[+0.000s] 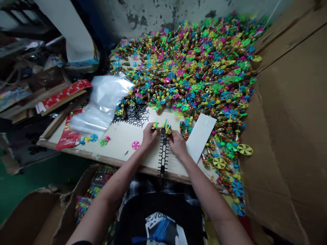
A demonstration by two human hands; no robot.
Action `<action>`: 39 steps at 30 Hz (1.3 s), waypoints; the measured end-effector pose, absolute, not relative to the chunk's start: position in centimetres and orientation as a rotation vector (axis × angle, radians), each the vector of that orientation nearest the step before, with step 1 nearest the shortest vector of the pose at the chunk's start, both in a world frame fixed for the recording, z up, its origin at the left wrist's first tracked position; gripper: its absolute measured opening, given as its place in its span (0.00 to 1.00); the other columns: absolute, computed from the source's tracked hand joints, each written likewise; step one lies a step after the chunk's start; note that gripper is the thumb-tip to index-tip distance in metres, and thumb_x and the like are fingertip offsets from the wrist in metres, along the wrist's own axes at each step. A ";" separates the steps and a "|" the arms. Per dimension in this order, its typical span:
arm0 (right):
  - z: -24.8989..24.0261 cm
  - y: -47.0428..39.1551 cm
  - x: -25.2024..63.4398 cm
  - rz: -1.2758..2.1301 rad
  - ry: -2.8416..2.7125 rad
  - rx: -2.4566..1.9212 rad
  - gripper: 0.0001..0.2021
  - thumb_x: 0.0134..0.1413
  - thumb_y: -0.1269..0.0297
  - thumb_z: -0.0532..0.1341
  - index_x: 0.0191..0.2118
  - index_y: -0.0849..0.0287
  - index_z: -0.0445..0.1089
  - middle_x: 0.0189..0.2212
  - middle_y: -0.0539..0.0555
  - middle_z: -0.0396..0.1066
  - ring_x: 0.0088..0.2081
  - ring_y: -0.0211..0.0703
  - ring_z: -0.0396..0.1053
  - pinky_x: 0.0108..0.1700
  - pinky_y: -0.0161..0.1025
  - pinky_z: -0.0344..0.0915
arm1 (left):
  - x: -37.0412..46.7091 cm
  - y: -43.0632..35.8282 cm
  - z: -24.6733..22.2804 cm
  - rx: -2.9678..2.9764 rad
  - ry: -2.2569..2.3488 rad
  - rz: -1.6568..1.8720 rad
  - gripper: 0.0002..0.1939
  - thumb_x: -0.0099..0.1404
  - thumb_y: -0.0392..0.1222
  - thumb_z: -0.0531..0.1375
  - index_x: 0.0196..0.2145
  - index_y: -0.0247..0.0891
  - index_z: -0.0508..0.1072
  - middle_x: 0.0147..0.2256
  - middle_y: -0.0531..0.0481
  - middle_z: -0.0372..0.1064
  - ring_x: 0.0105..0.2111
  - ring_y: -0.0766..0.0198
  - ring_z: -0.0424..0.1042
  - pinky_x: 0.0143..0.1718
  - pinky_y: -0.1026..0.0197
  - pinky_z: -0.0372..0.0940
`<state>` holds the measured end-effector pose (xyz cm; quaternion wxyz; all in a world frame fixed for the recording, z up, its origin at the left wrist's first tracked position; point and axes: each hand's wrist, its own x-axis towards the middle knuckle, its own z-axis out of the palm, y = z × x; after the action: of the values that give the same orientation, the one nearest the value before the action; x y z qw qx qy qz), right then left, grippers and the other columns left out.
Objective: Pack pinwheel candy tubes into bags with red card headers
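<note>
A black slotted plastic strip (163, 153) lies upright in view on the pale table, running toward its front edge. At its far end sit small yellow and blue toy pieces (166, 127). My left hand (150, 134) pinches a small green and yellow piece (155, 125) just left of the strip. On the strip's right side, the fingers of my right hand (176, 141) are closed at the yellow piece at its far end. A white card (201, 136) lies right of my right hand. Left of the strip is a loose pink wheel (135, 145).
A large heap of colourful candy-filled toys (184, 68) covers the back and right. Clear plastic bags (99, 102), black strips (135, 114) and red packaging (68, 134) lie left. Cardboard (283, 119) stands at the right; an open box (76, 194) is below the table's edge.
</note>
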<state>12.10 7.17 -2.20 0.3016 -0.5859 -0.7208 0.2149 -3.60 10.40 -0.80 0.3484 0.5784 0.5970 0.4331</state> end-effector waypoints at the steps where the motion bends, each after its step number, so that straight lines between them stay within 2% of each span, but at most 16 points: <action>1: -2.2 7.1 12.1 0.553 -1.911 -1.547 0.14 0.53 0.72 0.55 0.46 0.58 0.66 0.40 0.58 0.70 0.40 0.49 0.68 0.42 0.43 0.66 | -3.3 9.7 -1.0 1.510 1.532 1.129 0.06 0.59 0.36 0.57 0.36 0.37 0.70 0.36 0.49 0.68 0.38 0.64 0.68 0.42 0.63 0.64; 4: -2.3 7.1 12.0 0.521 -1.904 -1.538 0.15 0.54 0.71 0.54 0.47 0.58 0.66 0.39 0.58 0.70 0.39 0.49 0.68 0.42 0.43 0.66 | -2.8 8.4 -1.0 1.623 1.489 1.054 0.15 0.59 0.30 0.53 0.44 0.36 0.70 0.43 0.44 0.67 0.45 0.61 0.67 0.51 0.59 0.60; 7: -2.3 7.1 12.0 0.522 -1.909 -1.534 0.15 0.53 0.71 0.54 0.47 0.58 0.66 0.39 0.58 0.70 0.39 0.49 0.68 0.42 0.44 0.66 | -2.7 8.1 -0.8 1.673 1.457 0.983 0.20 0.56 0.26 0.51 0.45 0.35 0.69 0.44 0.42 0.67 0.47 0.60 0.66 0.53 0.57 0.60; 16: -2.9 7.2 12.1 0.528 -1.860 -1.495 0.14 0.54 0.69 0.54 0.47 0.59 0.67 0.40 0.58 0.71 0.42 0.49 0.69 0.44 0.43 0.66 | -2.5 7.2 -1.1 1.427 1.508 1.098 0.10 0.55 0.31 0.58 0.35 0.38 0.73 0.35 0.48 0.72 0.36 0.61 0.70 0.43 0.59 0.65; 24: -2.4 7.2 11.7 0.486 -1.906 -1.529 0.13 0.52 0.74 0.52 0.42 0.58 0.68 0.39 0.58 0.71 0.41 0.48 0.68 0.44 0.43 0.66 | -2.4 7.5 -0.3 1.741 1.483 0.911 0.13 0.54 0.27 0.56 0.36 0.39 0.73 0.36 0.46 0.73 0.39 0.60 0.69 0.44 0.60 0.64; 29: -0.9 7.4 14.4 0.441 -1.984 -1.448 0.14 0.54 0.73 0.53 0.45 0.58 0.70 0.42 0.57 0.72 0.43 0.47 0.69 0.47 0.44 0.65 | -4.3 8.3 -0.2 1.723 1.415 0.919 0.12 0.52 0.31 0.59 0.36 0.40 0.74 0.36 0.48 0.73 0.37 0.61 0.70 0.41 0.61 0.65; 32: 0.4 8.5 17.3 0.320 -1.987 -1.521 0.17 0.53 0.77 0.52 0.43 0.55 0.73 0.41 0.55 0.73 0.42 0.47 0.69 0.47 0.45 0.64 | -6.2 10.4 0.3 1.686 1.445 0.957 0.11 0.55 0.33 0.58 0.36 0.39 0.75 0.36 0.47 0.74 0.33 0.62 0.70 0.38 0.62 0.66; 35: 1.3 10.3 18.6 0.258 -2.202 -1.527 0.18 0.50 0.81 0.53 0.39 0.53 0.74 0.46 0.55 0.72 0.49 0.51 0.66 0.48 0.48 0.61 | -7.1 14.4 0.9 1.860 1.578 0.876 0.13 0.57 0.30 0.54 0.34 0.38 0.76 0.36 0.45 0.74 0.34 0.61 0.70 0.41 0.60 0.64; 39: 1.4 12.5 17.5 0.256 -2.496 -1.419 0.11 0.51 0.78 0.59 0.32 0.53 0.73 0.48 0.55 0.71 0.55 0.53 0.60 0.51 0.50 0.58 | -5.3 19.8 1.4 2.121 1.642 0.641 0.12 0.59 0.30 0.54 0.36 0.36 0.76 0.37 0.42 0.72 0.39 0.57 0.69 0.44 0.57 0.63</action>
<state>17.54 12.47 1.44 0.1292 -0.4881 -0.8587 0.0880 -5.26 19.79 1.41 0.1908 0.7550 0.5844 0.2282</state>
